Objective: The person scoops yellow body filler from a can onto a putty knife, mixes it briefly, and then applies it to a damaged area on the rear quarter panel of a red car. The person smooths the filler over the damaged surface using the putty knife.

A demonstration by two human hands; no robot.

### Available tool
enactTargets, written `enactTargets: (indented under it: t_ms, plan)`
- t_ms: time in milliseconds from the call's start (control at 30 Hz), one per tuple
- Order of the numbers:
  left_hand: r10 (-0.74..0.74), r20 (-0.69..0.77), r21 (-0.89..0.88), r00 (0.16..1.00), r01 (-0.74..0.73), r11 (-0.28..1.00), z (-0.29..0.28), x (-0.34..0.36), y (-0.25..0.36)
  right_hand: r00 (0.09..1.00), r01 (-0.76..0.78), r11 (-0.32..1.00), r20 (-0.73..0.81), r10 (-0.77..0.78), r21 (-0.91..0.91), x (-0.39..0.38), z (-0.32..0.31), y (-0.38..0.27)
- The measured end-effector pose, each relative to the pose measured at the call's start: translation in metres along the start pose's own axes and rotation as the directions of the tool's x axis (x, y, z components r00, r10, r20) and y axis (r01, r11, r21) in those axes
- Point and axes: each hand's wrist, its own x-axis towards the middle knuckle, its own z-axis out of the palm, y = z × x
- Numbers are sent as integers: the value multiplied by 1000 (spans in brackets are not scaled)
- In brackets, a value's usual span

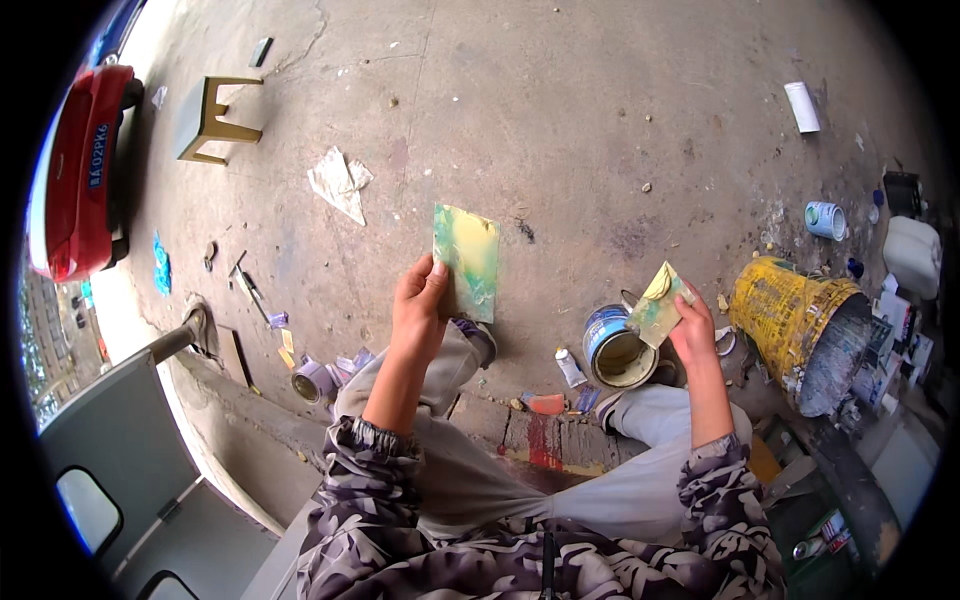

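Camouflage sleeves (380, 470) above littered concrete floor (560, 120)

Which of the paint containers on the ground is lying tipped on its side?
The big yellow bucket to the right of the right hand. It lies tilted with its mouth facing lower right, while the small blue-labelled can beside it stands upright and open.

At nine o'clock the red car (75, 170) is cut off by the rim. At three o'clock, the clutter (900, 340) is too small to identify.
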Motion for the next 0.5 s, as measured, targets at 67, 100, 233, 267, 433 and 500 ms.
enactTargets:
  t_ms: [67, 100, 233, 267, 433, 500]
  plan:
    - [-35, -28, -94, 999, 32, 995, -17, 6, 3, 994, -22, 997, -105, 30, 73, 5, 36, 5]
    - [-4, -108, -153, 994, -13, 988, -24, -1, 9, 997, -53, 992, -50, 59, 111, -8, 79, -6]
    - [24, -97, -277, 995, -50, 959, 0, -79, 93, 992, 8, 1000, 130, -7, -8, -86, 261, -95]
    - [83, -100, -230, 991, -104, 967, 10, -97, 138, 982, 32, 999, 187, -25, -37, -103, 309, -120]
    - [400, -57, 137, 915, -389, 911, 38, -189, 378, 810, 229, 973, 553, -192, 2, -208, 565, -238]
    - [511, -63, 194, 858, -491, 849, 46, -223, 469, 710, 378, 924, 658, -250, -57, -257, 649, -266]
